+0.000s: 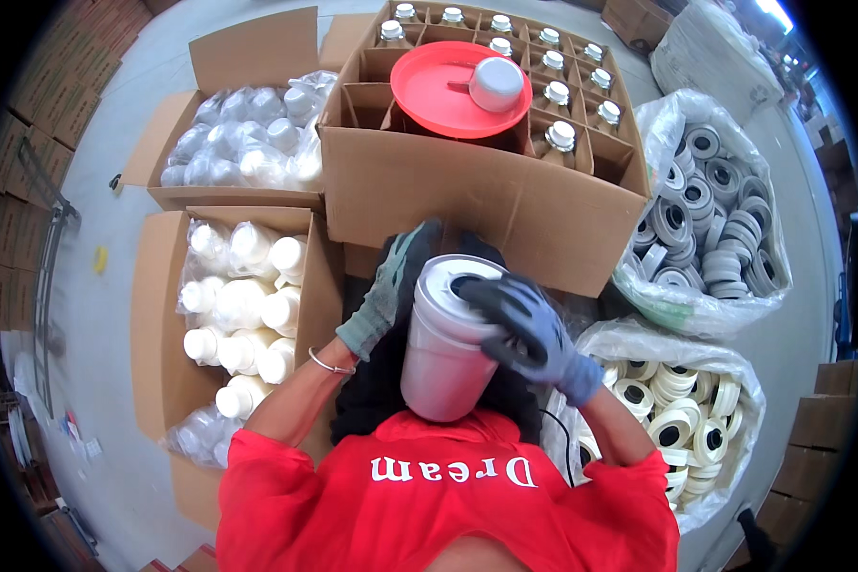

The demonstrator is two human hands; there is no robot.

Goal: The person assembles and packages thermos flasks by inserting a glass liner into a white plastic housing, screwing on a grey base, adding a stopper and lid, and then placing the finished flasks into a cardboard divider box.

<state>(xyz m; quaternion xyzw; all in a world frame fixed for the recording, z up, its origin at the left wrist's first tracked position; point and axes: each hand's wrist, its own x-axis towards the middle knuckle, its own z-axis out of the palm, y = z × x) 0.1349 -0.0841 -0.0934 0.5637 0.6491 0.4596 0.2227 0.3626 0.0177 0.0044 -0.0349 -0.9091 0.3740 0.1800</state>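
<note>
A grey plastic canister [446, 365] stands tilted between my legs, its base against my red shirt. On its top sits a grey round lid [440, 275] with a dark centre. My right hand [525, 332], in a blue-grey glove with dark fingers, is curled over the lid's right side and slightly blurred. Beside the canister's upper left side is my left hand [393, 289], in a green-grey glove, fingers stretched out and nothing seen in its grasp. Whether its palm touches the canister I cannot tell.
Ahead is a divided cardboard box [472, 186] of white-capped bottles, carrying a red dish [429, 86] with a grey cup [497, 84]. Cartons of white bottles [247, 307] and bagged grey pieces [247, 136] stand left. Bags of grey lids [722, 179] and cream lids [708, 436] stand right.
</note>
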